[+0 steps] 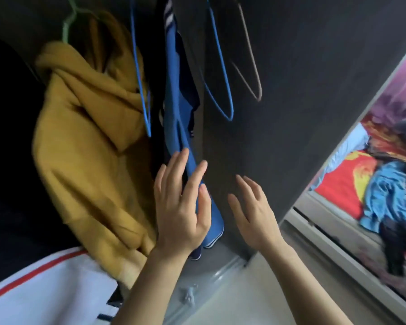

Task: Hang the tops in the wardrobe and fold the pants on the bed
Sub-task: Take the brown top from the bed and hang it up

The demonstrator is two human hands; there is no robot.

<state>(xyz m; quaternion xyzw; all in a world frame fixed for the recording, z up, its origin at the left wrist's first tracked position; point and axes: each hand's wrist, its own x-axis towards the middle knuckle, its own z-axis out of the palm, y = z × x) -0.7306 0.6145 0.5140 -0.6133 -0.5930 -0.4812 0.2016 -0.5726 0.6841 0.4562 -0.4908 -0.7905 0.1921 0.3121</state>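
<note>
Left hand [181, 207]: fingers straight, flat on the blue top [174, 102], centre frame
Right hand [251, 207]: fingers spread, holding nothing
Tip: smooth downward so it hangs straight beside the hoodie [85, 137]

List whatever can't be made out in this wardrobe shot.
1. Wardrobe rail: cut off by the head view's top edge, along with the hook of the green hanger.
2. Blue top: lower part hidden behind the left hand.
3. Clothes on the bed: blurred near the right edge; tops and pants indistinguishable.
4. Wardrobe's left interior: too dark to read.
</note>
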